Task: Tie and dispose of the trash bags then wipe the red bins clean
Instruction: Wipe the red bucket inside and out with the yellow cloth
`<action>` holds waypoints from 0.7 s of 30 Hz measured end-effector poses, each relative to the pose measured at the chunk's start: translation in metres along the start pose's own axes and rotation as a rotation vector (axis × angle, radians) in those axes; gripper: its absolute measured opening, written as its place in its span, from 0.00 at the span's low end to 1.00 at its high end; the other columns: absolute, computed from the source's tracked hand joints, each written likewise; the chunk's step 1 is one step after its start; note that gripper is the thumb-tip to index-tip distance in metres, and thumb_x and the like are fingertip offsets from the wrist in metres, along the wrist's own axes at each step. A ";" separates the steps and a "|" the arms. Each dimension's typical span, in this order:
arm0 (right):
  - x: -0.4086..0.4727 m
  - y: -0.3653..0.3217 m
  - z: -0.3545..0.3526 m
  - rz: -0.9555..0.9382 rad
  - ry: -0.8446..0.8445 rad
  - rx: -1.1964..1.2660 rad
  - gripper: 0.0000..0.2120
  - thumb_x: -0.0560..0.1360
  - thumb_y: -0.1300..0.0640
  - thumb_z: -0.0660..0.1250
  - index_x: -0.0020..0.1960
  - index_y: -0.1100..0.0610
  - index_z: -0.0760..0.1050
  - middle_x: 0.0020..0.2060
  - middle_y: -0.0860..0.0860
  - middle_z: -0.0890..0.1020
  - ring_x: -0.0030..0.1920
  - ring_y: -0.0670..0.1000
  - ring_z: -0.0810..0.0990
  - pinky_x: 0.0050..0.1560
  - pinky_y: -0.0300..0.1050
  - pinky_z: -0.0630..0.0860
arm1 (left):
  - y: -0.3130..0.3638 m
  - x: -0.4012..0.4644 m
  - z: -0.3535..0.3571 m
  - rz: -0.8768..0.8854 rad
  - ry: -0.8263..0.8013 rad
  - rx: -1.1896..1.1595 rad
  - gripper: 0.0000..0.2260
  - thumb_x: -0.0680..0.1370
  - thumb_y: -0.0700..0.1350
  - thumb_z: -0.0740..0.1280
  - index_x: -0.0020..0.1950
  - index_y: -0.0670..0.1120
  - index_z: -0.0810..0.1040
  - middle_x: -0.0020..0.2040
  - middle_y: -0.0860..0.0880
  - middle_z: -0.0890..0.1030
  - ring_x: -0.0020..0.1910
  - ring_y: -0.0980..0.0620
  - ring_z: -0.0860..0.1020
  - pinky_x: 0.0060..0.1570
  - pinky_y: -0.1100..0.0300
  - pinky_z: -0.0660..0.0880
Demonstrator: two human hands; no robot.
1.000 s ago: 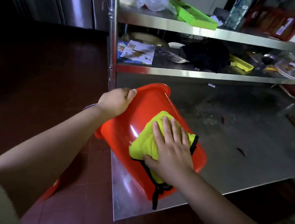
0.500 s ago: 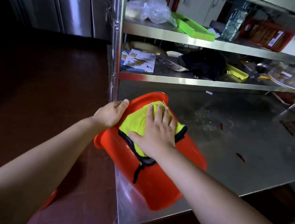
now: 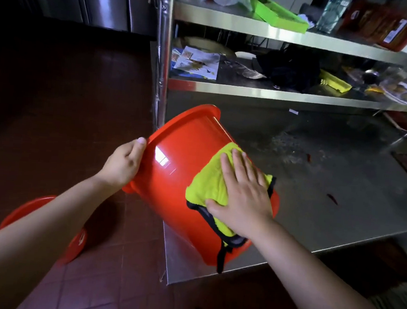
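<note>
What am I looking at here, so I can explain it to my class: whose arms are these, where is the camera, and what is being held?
There is no machine here. A person wears a wide-angle camera on the head, looking forward and down, so both arms reach in from the bottom of the picture. The left hand grips the rim of a red bin, which lies tilted on the corner of a steel table. The right hand presses a yellow cloth flat against the bin's outer wall. A second red bin sits on the tiled floor, partly hidden by the left arm. Cluttered steel shelves stand behind.
</note>
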State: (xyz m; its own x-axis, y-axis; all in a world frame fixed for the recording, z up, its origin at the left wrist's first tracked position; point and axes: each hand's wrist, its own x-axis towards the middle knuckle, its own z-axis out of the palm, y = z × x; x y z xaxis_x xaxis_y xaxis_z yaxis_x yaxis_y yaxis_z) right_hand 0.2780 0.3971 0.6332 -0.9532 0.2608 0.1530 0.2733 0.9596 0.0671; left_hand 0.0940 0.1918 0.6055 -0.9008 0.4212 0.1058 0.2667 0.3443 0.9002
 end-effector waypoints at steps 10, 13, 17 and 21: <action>-0.014 0.007 -0.008 -0.098 -0.107 0.053 0.46 0.66 0.35 0.53 0.77 0.50 0.37 0.77 0.51 0.39 0.76 0.53 0.36 0.75 0.55 0.41 | 0.040 0.007 -0.007 -0.372 -0.074 -0.429 0.19 0.77 0.59 0.61 0.41 0.45 0.80 0.36 0.49 0.83 0.36 0.51 0.81 0.46 0.56 0.76; 0.020 -0.018 -0.012 -0.087 -0.071 0.077 0.47 0.64 0.34 0.52 0.77 0.50 0.39 0.77 0.52 0.41 0.76 0.54 0.39 0.75 0.57 0.42 | 0.039 0.000 0.009 -0.392 0.018 -0.412 0.20 0.78 0.60 0.59 0.40 0.46 0.79 0.35 0.54 0.83 0.38 0.56 0.82 0.46 0.60 0.76; 0.055 -0.067 -0.014 -0.166 -0.004 0.049 0.51 0.63 0.26 0.52 0.77 0.51 0.42 0.77 0.55 0.46 0.76 0.58 0.43 0.73 0.61 0.45 | 0.036 -0.013 0.016 -0.303 0.133 -0.325 0.22 0.79 0.60 0.56 0.39 0.44 0.78 0.37 0.50 0.80 0.37 0.54 0.77 0.39 0.58 0.73; 0.065 -0.090 -0.010 -0.226 0.050 0.012 0.50 0.64 0.26 0.53 0.77 0.51 0.44 0.77 0.56 0.48 0.76 0.59 0.45 0.73 0.64 0.47 | 0.029 -0.026 0.014 -0.284 0.141 -0.399 0.22 0.80 0.58 0.56 0.37 0.44 0.78 0.33 0.52 0.80 0.33 0.55 0.77 0.34 0.59 0.73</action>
State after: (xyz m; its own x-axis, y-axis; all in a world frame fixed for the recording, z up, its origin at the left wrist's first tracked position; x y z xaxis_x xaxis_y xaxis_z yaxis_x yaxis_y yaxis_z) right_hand 0.1925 0.3266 0.6472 -0.9823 0.0339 0.1843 0.0518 0.9943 0.0932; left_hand 0.1303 0.2021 0.6233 -0.9635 0.2310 -0.1356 -0.1226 0.0696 0.9900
